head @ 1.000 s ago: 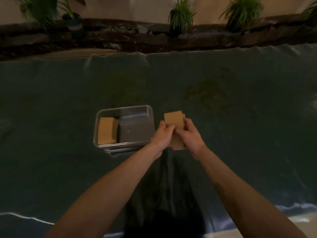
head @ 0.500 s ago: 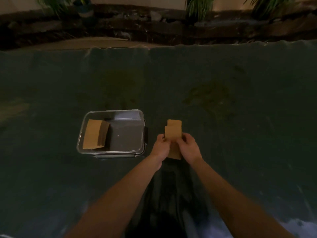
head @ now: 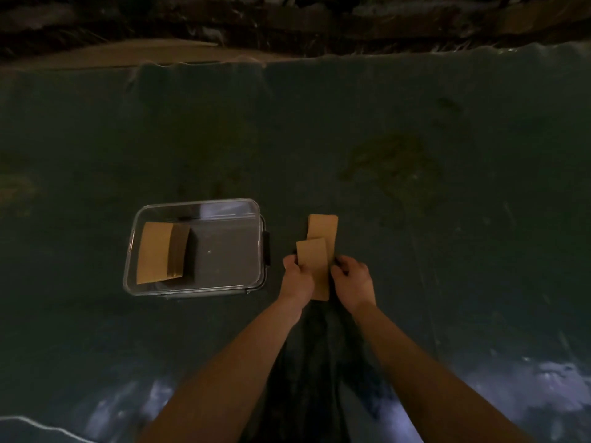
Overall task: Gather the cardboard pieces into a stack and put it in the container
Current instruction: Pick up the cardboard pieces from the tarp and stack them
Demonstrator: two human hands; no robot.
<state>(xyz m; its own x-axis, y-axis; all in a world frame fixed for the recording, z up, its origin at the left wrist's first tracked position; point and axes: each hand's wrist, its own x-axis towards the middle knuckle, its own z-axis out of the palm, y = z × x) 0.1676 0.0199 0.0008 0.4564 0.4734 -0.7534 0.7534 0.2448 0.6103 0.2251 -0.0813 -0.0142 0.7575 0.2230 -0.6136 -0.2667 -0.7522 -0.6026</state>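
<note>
A small bundle of brown cardboard pieces sits between both my hands just right of the container. My left hand grips its left edge and my right hand grips its right edge. One piece sticks out farther at the back, offset from the front one. The clear plastic container rests on the dark sheet to the left. Inside it, against the left wall, lies a stack of cardboard pieces.
A dark green sheet covers the ground, with a brownish stain to the back right. A strip of soil and stones runs along the far edge. A dark fold of the sheet lies between my forearms.
The camera has tilted down, so the plants left the view. Both hands lowered slightly with the bundle, and the pieces now sit more offset lengthwise.
</note>
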